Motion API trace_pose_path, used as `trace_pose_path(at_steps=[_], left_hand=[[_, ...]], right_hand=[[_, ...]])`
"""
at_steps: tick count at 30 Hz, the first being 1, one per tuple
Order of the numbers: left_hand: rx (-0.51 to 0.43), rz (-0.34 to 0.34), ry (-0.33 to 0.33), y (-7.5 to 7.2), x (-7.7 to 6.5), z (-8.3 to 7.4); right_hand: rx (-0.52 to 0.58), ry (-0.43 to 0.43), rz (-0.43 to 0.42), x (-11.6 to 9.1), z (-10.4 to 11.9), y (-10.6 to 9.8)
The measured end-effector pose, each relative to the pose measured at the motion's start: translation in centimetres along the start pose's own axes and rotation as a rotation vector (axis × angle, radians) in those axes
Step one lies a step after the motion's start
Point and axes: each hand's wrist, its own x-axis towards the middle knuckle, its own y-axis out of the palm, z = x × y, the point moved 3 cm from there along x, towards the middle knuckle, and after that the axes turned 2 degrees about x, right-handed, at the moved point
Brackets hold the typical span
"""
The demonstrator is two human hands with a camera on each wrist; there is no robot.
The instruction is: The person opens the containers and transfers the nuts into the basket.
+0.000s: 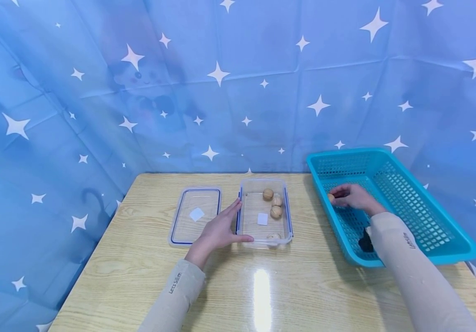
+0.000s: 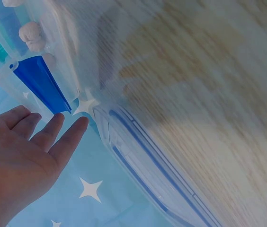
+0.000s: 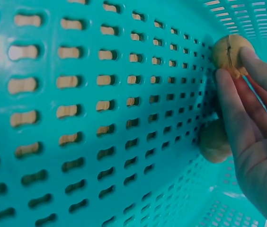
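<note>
Inside the teal basket (image 1: 432,221), my right hand (image 1: 355,197) pinches a walnut (image 3: 230,53) between thumb and fingertips, close to the basket's left wall. Its shell shows a dark seam. Below it in the right wrist view lies another walnut (image 3: 215,142). With fingers spread, my left hand (image 1: 220,230) rests along the left side of a clear plastic container (image 1: 252,242), thumb at its front corner. Several walnuts lie in that container, among them one walnut (image 1: 276,212) at the right. In the left wrist view, the fingertips are near its blue side latch (image 2: 41,82).
Left of the container, its clear lid (image 1: 196,230) with a blue seal lies flat on the wooden table (image 1: 138,286). A dark object (image 1: 366,241) sits in the basket near my right sleeve. A blue star-patterned curtain (image 1: 262,106) hangs behind the table.
</note>
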Motion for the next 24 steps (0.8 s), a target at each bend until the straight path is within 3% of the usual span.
trace_pose_path(at_steps=[12, 24], left_hand=[[0.002, -0.002, -0.004, 0.0, 0.0, 0.0], [0.0, 0.0, -0.005, 0.1, 0.1, 0.0]], right_hand=[[0.002, -0.006, 0.03, -0.3, 0.3, 0.0], [0.117, -0.02, 0.042, -1.1, 0.2, -1.1]])
